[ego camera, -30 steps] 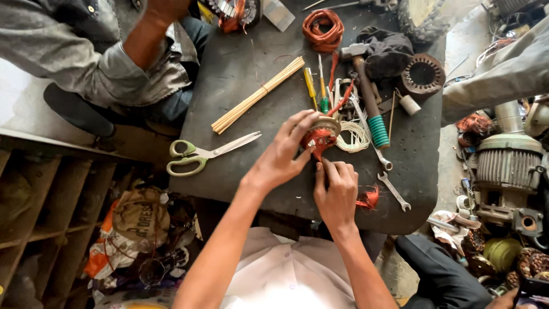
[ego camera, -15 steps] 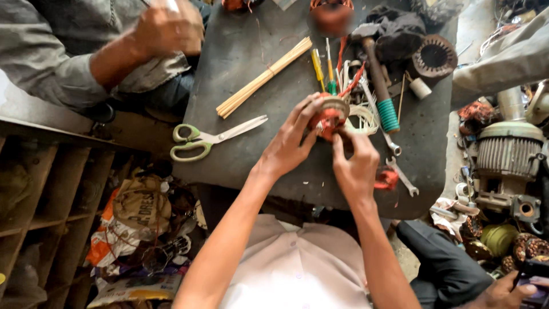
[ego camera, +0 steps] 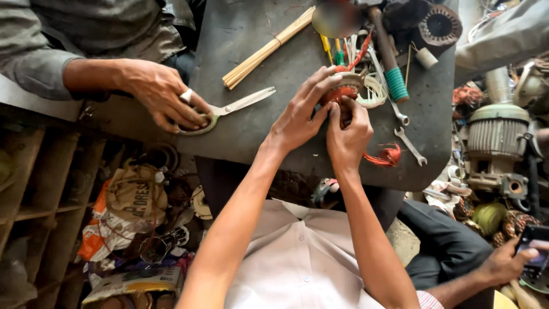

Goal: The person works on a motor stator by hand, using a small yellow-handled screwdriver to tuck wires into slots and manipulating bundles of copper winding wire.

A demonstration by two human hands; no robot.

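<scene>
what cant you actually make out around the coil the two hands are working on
- Head view: the small copper coil is mostly covered by the left hand and right hand.
- A round thing at the top edge is blurred.
- The scissors' handles sit under a co-worker's hand.

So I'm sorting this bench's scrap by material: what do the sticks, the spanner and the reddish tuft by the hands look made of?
The bundle of sticks looks like pale bamboo or wood: matt, tan, straight-split strips. The spanner looks like bare steel, grey with a dull shine. The reddish wire tuft looks like enamelled copper winding wire, going by its glossy orange-red fine strands, though that is not certain.
</scene>
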